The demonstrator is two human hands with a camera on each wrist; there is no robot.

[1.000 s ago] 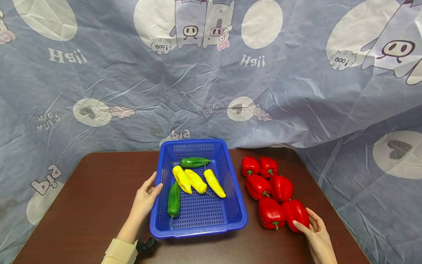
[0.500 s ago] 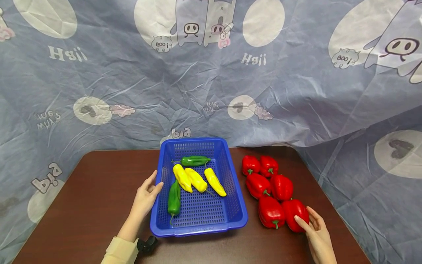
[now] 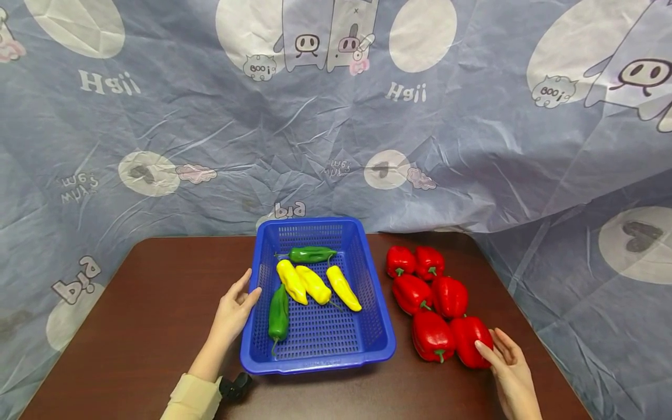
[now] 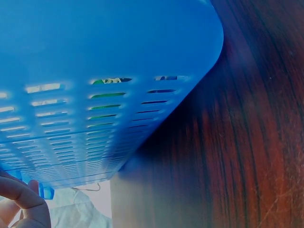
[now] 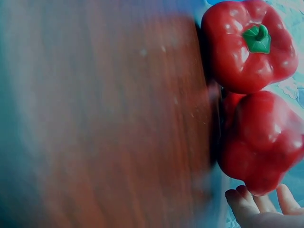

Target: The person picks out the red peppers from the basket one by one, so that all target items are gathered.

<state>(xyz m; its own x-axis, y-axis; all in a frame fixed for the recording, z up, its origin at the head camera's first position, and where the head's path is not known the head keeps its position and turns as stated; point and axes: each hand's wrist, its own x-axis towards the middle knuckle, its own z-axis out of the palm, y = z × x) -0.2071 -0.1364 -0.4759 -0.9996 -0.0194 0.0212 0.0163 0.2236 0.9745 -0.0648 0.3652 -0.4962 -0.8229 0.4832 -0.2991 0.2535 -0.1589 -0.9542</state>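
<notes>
A blue plastic basket [image 3: 320,366] stands mid-table, holding green peppers [image 3: 279,315] and yellow peppers [image 3: 342,289]. My left hand [image 3: 234,309] holds its left rim, thumb over the edge and fingers outside; the left wrist view shows a bent finger [image 4: 26,199] by the slotted wall. Right of the basket, several red bell peppers [image 3: 433,335] form two columns. Beside the nearest right-hand bell pepper [image 3: 471,344] is my right hand [image 3: 511,370], its thumb at the front and relaxed fingers along the right side. The right wrist view has fingertips [image 5: 242,202] close under that pepper; contact is unclear.
The brown wooden table [image 3: 173,315] extends left of and in front of the basket. A grey patterned cloth [image 3: 336,116] hangs behind it and along the right side. A black device [image 3: 236,386] sits at my left wrist.
My right hand has shifted slightly right, and its thumb has drawn back across the nearest bell pepper. My left hand keeps its place on the basket rim. The whole view has shifted slightly.
</notes>
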